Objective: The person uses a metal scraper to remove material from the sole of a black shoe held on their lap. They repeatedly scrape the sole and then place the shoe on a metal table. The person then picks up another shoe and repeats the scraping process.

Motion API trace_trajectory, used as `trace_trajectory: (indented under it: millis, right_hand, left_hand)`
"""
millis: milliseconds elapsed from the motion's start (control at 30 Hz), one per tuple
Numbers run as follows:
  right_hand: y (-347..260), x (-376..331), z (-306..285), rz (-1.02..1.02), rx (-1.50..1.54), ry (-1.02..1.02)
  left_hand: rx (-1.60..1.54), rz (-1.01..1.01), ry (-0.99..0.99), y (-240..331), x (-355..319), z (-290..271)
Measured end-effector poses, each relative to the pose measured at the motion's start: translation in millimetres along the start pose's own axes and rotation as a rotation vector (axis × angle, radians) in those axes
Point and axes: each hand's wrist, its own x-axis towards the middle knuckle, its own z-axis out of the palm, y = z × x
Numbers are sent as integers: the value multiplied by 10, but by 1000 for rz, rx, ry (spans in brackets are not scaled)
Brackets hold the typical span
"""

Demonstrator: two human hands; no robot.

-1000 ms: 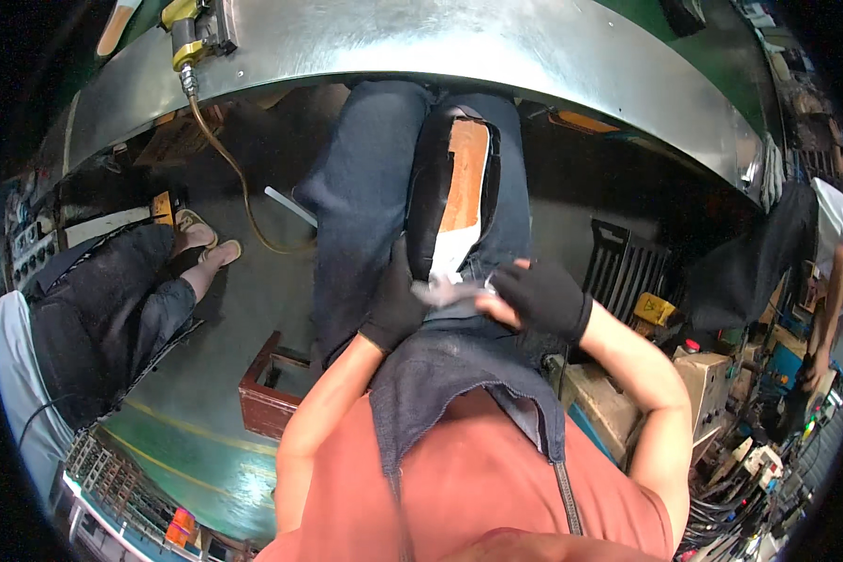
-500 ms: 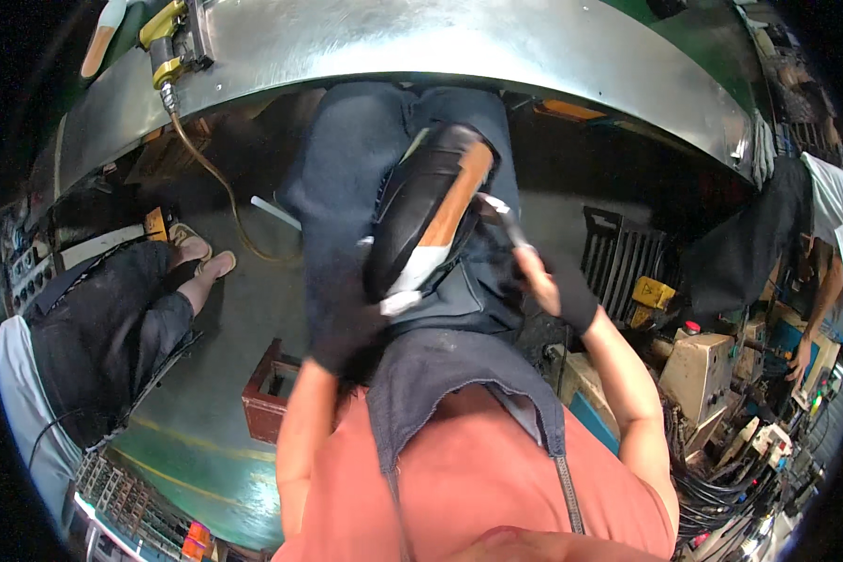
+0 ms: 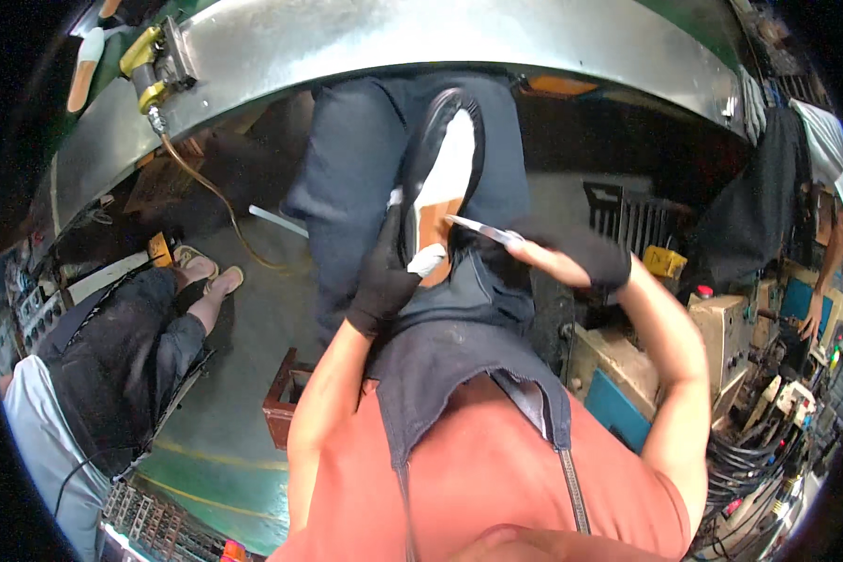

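Note:
A black shoe upper [image 3: 424, 150] on a last lies lengthwise over my thighs, underside up. Its bottom shows a white front part and a tan board [image 3: 433, 220] toward the heel. My left hand [image 3: 393, 258], in a black glove with white-covered fingertips, grips the shoe's heel end along the left side. In my right hand [image 3: 571, 259], also black-gloved with bare fingers, is a slim, silvery knife-like tool [image 3: 482, 228]. The tool's tip is at the right edge of the tan board; whether it touches cannot be made out.
A metal bench [image 3: 347, 42] curves ahead of my knees. On it at the left lies a yellow air stapler [image 3: 150, 70] with a hose [image 3: 197, 173]. A person [image 3: 112, 347] sits at the left; another person's arm [image 3: 826, 272] and machines [image 3: 721, 328] are at the right.
The shoe has turned end for end, so its tan part now lies nearer me. My left hand has shifted up along it, and the right hand's tool has come to the board.

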Motion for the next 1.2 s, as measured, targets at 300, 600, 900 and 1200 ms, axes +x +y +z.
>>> trace_trajectory:
  millis: [300, 600, 900, 1200]
  right_hand:
    - [-115, 588, -427, 336, 176, -480]
    - [-858, 390, 14, -474, -875, 28]
    - [177, 253, -11, -46, 91, 95]
    - [-345, 410, -464, 104, 46, -125]
  left_hand:
    - [361, -25, 284, -50, 234, 126]
    - [499, 72, 216, -596, 460, -41]
    - [-938, -605, 113, 197, 653, -66]
    - [-513, -276, 112, -323, 598, 44]
